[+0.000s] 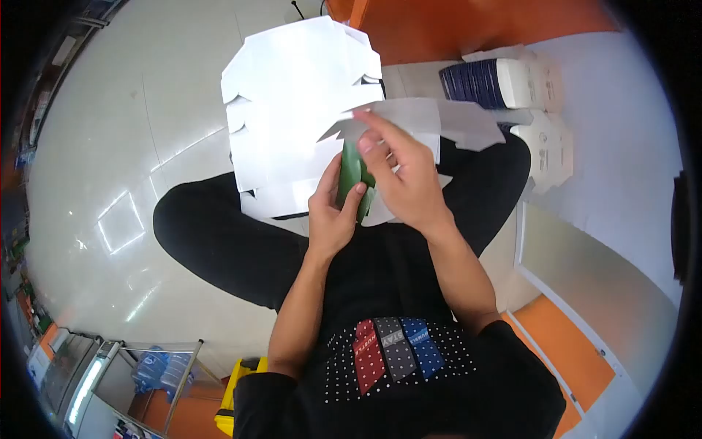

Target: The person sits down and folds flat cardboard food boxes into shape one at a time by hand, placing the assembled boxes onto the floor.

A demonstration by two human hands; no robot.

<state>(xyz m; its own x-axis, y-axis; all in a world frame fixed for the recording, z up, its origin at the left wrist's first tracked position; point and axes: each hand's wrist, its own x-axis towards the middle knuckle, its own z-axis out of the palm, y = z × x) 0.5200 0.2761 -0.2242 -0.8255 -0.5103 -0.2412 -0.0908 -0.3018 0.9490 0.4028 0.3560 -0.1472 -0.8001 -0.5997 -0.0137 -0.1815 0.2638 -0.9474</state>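
Note:
My left hand (334,212) is closed around a green folded piece of card (349,175), thumb on the near side and fingers along its left edge. My right hand (406,175) is just above and to the right, its index finger stretched along a pale, slightly blurred cardboard sheet (461,121) and its other fingers bent. That sheet reaches out to the right behind the hand. Under both hands, a stack of flat white carton blanks (296,95) with notched edges rests before my crossed legs.
Bundled stacks of cartons (523,82) stand at the right, with more flat blanks (545,150) below them. An orange panel (475,29) borders the far side. Lower left are a metal rack (186,366) with blue water bottles (157,369) and a yellow case (232,395). Shiny tiles (117,146) cover the floor.

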